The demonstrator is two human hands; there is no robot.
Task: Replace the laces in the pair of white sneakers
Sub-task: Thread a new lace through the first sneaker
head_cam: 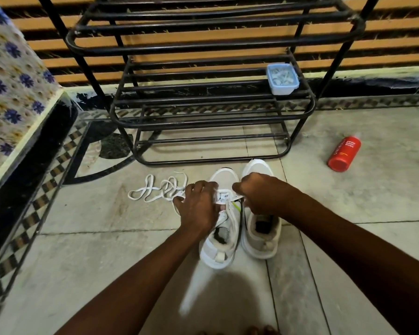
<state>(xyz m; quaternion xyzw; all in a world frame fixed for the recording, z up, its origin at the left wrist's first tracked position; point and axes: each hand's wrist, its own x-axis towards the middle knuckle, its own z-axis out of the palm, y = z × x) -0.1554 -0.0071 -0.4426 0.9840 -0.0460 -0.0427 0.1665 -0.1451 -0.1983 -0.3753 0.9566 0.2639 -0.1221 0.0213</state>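
Note:
Two white sneakers stand side by side on the floor, toes pointing away from me. My left hand lies over the eyelet area of the left sneaker, fingers curled round its lace. My right hand hovers between the two shoes, fingers curled and pinching a white lace end that runs across the left sneaker's tongue. The right sneaker has no lace showing. A loose white lace lies tangled on the floor just left of my left hand.
A black metal shoe rack stands right behind the shoes, with a light-blue lidded box on its shelf. A red bottle lies on the tiles to the right. A floral-covered bed edge fills the left side.

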